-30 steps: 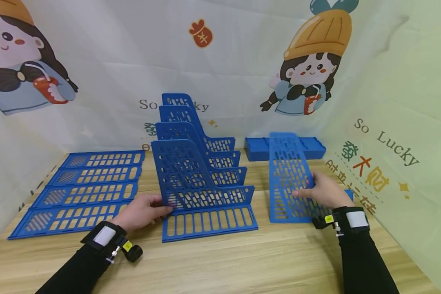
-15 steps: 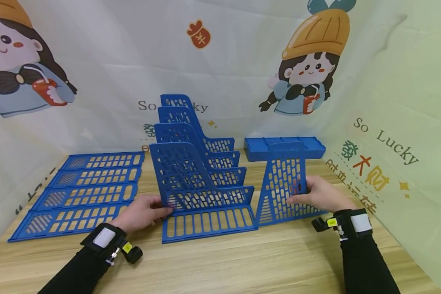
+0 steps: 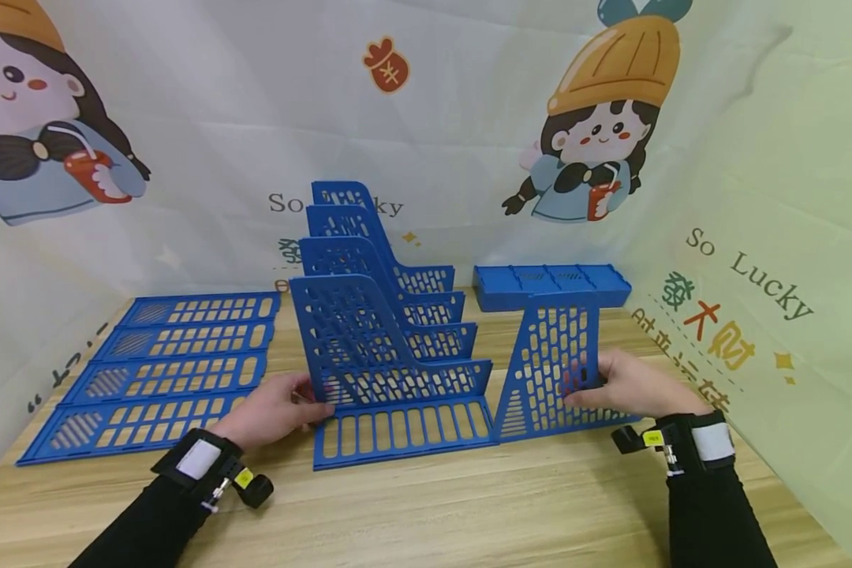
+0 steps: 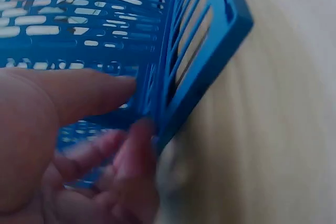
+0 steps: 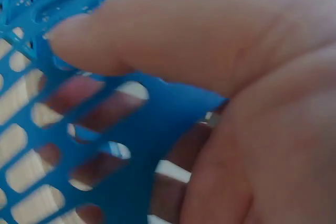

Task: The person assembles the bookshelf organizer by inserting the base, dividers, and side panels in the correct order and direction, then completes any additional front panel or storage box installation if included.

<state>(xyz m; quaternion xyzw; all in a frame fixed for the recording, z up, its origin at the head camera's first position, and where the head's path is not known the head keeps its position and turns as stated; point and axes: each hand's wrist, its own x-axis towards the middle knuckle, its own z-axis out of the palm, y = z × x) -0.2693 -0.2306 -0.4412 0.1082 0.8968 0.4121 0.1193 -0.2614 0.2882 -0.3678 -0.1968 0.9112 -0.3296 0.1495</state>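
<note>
The right hand [image 3: 639, 386] pinches a blue panel [image 3: 550, 363] standing up just beside the rack [image 3: 358, 339]; the left hand [image 3: 273, 410] pinches the rack's low front left corner.

A blue slotted panel [image 3: 550, 371] stands roughly upright beside a four-divider blue rack [image 3: 376, 347].

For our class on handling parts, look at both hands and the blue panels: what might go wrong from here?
The right hand pinches the tapered panel, whose lower left corner appears to meet the end of the slatted strip; the edges might misalign or bend if forced.

The left hand holds the front upright panel near its lower left corner, so a sideways push could tilt or shift it.
</note>
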